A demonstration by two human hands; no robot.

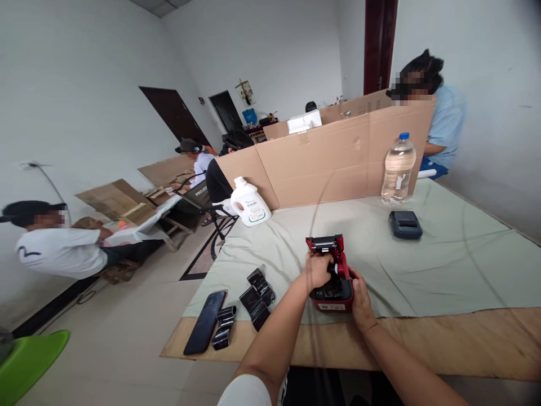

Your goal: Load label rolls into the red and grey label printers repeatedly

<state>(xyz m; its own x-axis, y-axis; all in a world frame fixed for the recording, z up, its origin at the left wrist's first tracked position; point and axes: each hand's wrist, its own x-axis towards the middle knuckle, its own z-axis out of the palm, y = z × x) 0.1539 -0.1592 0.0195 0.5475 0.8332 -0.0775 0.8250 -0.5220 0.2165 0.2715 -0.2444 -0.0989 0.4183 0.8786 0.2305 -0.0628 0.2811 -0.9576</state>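
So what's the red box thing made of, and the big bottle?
The red printer looks like hard plastic: smooth, glossy red shell with black parts inside its open lid. The water bottle looks like thin clear plastic, see-through with a blue cap. Both hands, left and right, grip the printer.

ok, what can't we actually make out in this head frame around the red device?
- Inside of the red device, head view: covered by the left hand and right hand.
- Label on the white jug: too small to read.
- Black rolls beside the phone: too dark to identify.
- Small dark device by the water bottle: no detail visible.
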